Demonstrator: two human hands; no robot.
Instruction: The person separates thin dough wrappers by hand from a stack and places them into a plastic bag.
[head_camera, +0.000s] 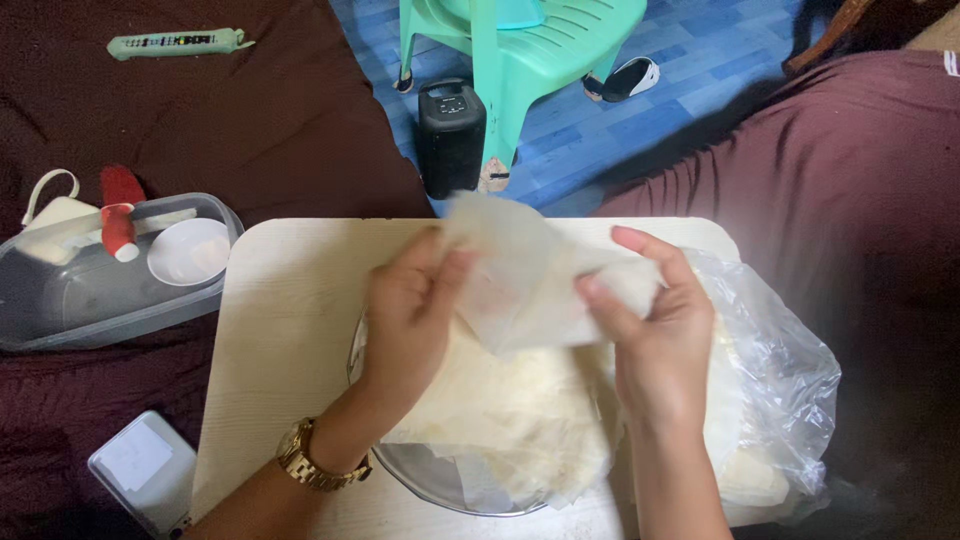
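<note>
**Inspector:** Report from the left edge.

**Assistant:** A phone (142, 472) lies face-down at the lower left on the maroon cloth (250, 120). Above it sits a clear plastic container (60, 305) holding a red-and-white bottle (120, 215) and a small white bowl (190, 252). A green packet (178, 42) lies at the top left.

**Inspector:** The work surface?

**Assistant:** A pale wooden board (285, 330). On it rests a metal plate (425, 480) bearing a stack of thin wrappers (510, 410).

**Inspector:** The hands?

**Assistant:** The left hand (405, 320), gold watch (310, 458) at the wrist, pinches the left edge of one thin wrapper sheet (520, 285), fingers curled and pressed together. The right hand (650, 335) pinches the sheet's right edge between thumb and forefinger. The sheet is lifted just above the stack, between both hands.

**Inspector:** Further right?

**Assistant:** A clear plastic bag (780, 370) lies crumpled beside the stack. Beyond the board stand a black speaker (450, 135) and a green plastic chair (520, 45) on blue floor.
</note>
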